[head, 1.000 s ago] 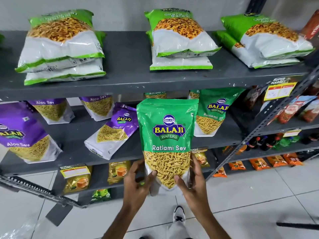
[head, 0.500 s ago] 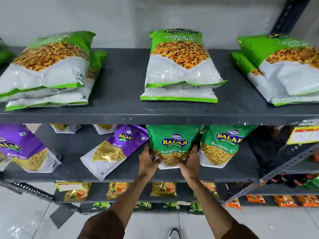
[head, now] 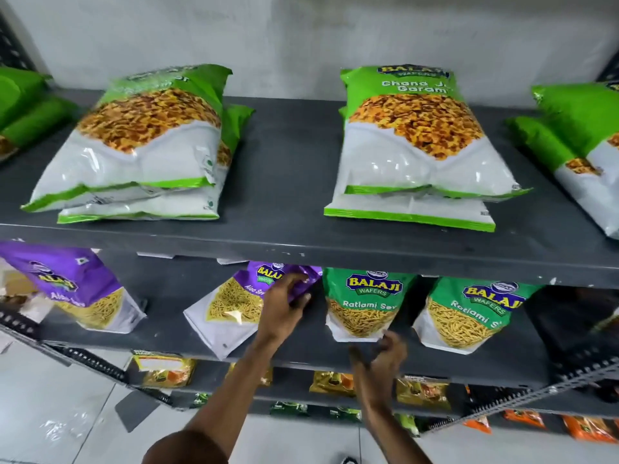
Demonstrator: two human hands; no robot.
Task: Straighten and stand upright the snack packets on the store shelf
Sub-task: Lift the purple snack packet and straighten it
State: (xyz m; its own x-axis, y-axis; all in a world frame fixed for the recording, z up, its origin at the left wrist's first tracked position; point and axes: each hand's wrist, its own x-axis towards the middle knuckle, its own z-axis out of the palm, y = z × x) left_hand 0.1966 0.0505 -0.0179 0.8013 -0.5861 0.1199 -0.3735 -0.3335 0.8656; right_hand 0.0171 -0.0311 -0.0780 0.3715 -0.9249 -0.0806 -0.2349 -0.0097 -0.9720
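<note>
A green Ratlami Sev packet (head: 363,303) stands upright on the middle shelf (head: 167,333), with a second green one (head: 469,316) leaning to its right. My right hand (head: 382,353) hovers just below the upright packet, fingers apart, holding nothing. A purple Aloo Sev packet (head: 237,303) lies tilted to the left. My left hand (head: 284,306) rests on its upper right corner, fingers spread over it; whether it grips is unclear. Another purple packet (head: 77,289) leans at the far left.
The top shelf (head: 284,182) carries flat stacks of green-and-white Chana Jor Garam packets (head: 422,145) (head: 144,145) and more at both ends. Small packets (head: 164,370) fill the lower shelf. A slanted metal bracket (head: 502,400) crosses at lower right. White tiled floor (head: 60,403) lies below.
The green Ratlami Sev packet went from both hands onto the middle shelf. Both hands let go; my left hand moved left onto the purple packet, my right hand pulled back.
</note>
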